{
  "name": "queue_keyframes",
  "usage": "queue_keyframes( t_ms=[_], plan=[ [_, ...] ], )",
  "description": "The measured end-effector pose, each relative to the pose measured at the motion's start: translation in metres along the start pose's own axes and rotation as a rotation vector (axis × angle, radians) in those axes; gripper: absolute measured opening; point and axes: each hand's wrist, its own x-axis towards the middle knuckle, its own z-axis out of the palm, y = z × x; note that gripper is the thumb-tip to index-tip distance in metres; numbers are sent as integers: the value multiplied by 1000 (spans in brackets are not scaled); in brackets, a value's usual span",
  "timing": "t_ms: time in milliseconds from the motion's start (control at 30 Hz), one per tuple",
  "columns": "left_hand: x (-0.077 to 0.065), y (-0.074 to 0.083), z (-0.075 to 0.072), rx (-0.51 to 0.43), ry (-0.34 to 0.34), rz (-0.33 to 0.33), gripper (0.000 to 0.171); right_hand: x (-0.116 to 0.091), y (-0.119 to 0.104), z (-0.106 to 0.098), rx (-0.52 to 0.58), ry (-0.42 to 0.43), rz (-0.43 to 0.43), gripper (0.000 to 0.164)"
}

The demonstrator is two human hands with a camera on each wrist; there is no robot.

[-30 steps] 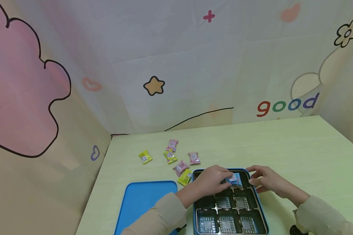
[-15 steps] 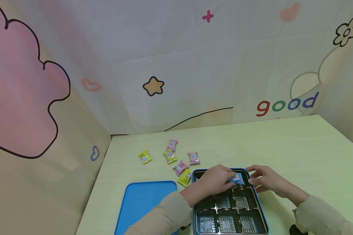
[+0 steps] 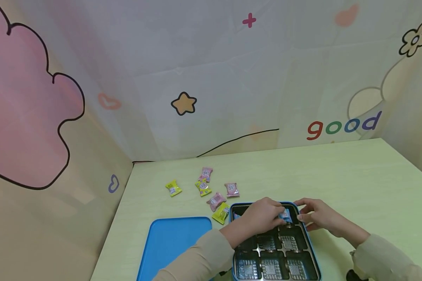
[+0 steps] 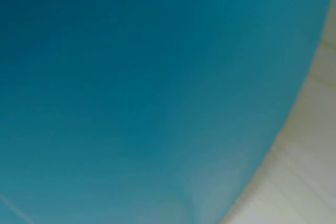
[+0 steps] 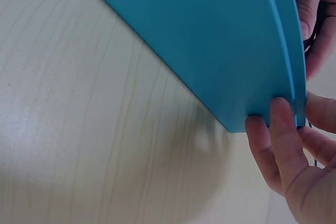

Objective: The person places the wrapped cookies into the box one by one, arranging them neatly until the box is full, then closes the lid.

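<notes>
In the head view my left hand (image 3: 261,215) reaches over the far row of the box and pinches a blue-wrapped candy (image 3: 286,215) at the far right compartment. Part of that candy is hidden behind the fingers. The blue box (image 3: 312,249) has a black compartment tray (image 3: 258,249) inside. At its far right corner my right hand (image 3: 316,214) grips the rim, thumb on top and fingers against the outer wall. The right wrist view shows these fingers (image 5: 283,129) on the blue wall. Another blue wrapper (image 3: 236,216) shows in the far left compartment.
A flat blue lid (image 3: 177,238) lies left of the box. Beyond it are scattered yellow candies (image 3: 174,188) and pink candies (image 3: 232,189), with one yellow candy (image 3: 220,212) close to the box's far left corner. A printed cloth wall (image 3: 214,78) borders the table.
My left hand has shifted right along the far row, taking the blue-wrapped candy with it. More of the far left compartment's wrapper shows now. The right hand has stayed at the corner.
</notes>
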Motion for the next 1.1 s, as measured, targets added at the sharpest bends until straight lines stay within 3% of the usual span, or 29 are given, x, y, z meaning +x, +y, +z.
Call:
queue_keyframes(
  t_ms=[267, 667, 933, 1100],
  plan=[
    [-2, -1, 3, -13, -38, 2, 41, -1, -1, 0, 1, 3, 5, 47],
    [-5, -1, 2, -34, -29, 1, 43, 0, 0, 0, 1, 0, -1, 46],
    [-8, -1, 2, -58, -68, -27, 49, -1, -1, 0, -8, 5, 1, 46],
    [-11, -3, 2, -73, -37, -29, 48, -1, -1, -1, -9, 5, 0, 46]
  ],
)
